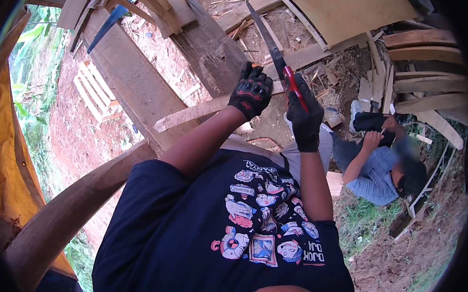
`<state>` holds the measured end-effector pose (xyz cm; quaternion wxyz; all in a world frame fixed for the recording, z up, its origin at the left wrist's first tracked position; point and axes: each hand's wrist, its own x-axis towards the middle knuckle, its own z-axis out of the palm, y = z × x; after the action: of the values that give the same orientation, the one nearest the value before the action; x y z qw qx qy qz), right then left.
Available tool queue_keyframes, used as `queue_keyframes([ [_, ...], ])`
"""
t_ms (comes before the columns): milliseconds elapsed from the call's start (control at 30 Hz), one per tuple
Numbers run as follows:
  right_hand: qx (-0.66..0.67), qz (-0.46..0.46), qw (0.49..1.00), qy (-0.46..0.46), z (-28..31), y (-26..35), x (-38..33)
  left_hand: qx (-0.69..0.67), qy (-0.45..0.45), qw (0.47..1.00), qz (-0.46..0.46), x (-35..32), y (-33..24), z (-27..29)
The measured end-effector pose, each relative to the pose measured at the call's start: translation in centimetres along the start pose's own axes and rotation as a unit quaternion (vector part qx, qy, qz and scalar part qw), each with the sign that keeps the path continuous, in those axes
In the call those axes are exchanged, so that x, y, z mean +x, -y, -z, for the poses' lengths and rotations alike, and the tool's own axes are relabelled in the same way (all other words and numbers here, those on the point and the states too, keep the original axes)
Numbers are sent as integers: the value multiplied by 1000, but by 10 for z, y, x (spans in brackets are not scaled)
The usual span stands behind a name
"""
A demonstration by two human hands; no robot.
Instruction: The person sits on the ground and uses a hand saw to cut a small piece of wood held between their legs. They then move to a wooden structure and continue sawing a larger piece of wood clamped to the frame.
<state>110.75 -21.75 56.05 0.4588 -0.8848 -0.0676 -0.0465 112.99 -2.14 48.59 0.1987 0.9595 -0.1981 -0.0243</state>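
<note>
Wooden planks [142, 83] and scraps crowd the ground; right hand [304, 115] grips a red-handled saw [280, 64], left hand [251, 91] clasps a wooden strip [193, 114]; seated person [381, 164] close right.

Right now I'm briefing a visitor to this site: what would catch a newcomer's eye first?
The handsaw with its red handle, gripped in the gloved right hand at centre, blade pointing up and away. Beside it the gloved left hand presses on a pale wooden slat. Lower right, another person in a grey shirt crouches among scattered boards.
</note>
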Motion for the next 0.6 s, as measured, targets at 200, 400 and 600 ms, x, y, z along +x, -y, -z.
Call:
queue_keyframes([
  [200, 77, -205, 974, 51, 63, 46, -33, 11, -13, 1000, 17, 2, -2, -5],
  [400, -54, -114, 988, 87, 119, 45, -113, 8, -66, 997, -27, 3, 4, -1],
  [600, -68, -46, 994, 68, 115, 50, -100, -13, -48, 998, -24, 13, 10, 8],
])
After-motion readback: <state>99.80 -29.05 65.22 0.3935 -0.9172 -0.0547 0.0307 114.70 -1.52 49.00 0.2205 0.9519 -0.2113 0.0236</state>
